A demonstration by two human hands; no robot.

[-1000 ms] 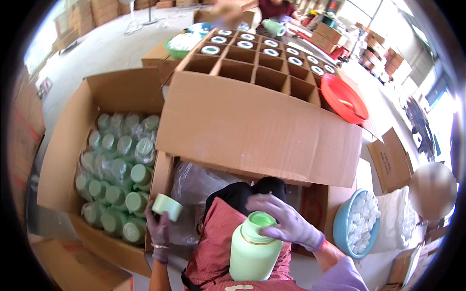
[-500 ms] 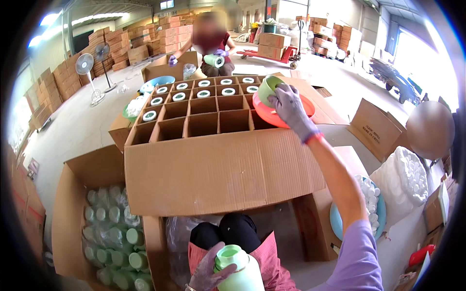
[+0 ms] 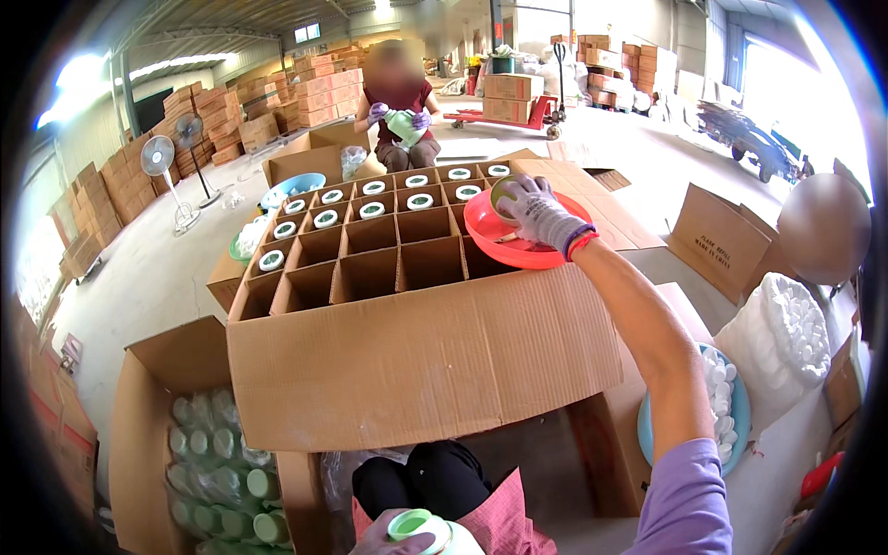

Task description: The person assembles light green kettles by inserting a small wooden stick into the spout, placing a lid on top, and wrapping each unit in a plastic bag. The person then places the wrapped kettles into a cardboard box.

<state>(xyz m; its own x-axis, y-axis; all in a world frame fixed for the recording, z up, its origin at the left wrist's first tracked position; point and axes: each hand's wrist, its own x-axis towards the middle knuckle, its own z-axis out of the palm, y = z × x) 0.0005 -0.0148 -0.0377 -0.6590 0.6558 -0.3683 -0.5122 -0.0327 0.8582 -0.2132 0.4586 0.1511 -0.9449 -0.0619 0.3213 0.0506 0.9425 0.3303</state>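
My left hand (image 3: pixel 388 535), in a pale work glove, is closed around the neck of a light green flask (image 3: pixel 451 538) by my lap. The flask's mouth points up and its lower part is cut off by the picture's edge. My right hand (image 3: pixel 541 215), gloved too, grips a green cup (image 3: pixel 502 198) inside the orange-red basin (image 3: pixel 578 205), the palm covering much of the cup. That basin rests on the right part of a big divided carton (image 3: pixel 425 370). Several white-rimmed flasks (image 3: pixel 372 210) stand upright in its far and left cells; several near cells hold nothing.
At left, an open carton (image 3: pixel 171 370) holds plastic-wrapped green cups or flasks. A blue basin (image 3: pixel 743 416) of white caps and a white sack (image 3: pixel 782 338) stand at right. Across the carton a seated co-worker (image 3: pixel 398 106) holds a green flask. Another person is at the right edge.
My right hand has lowered the green cup into the basin, turning it palm-down. The left hand and flask sit lower in the picture. The co-worker now has both hands on their flask.
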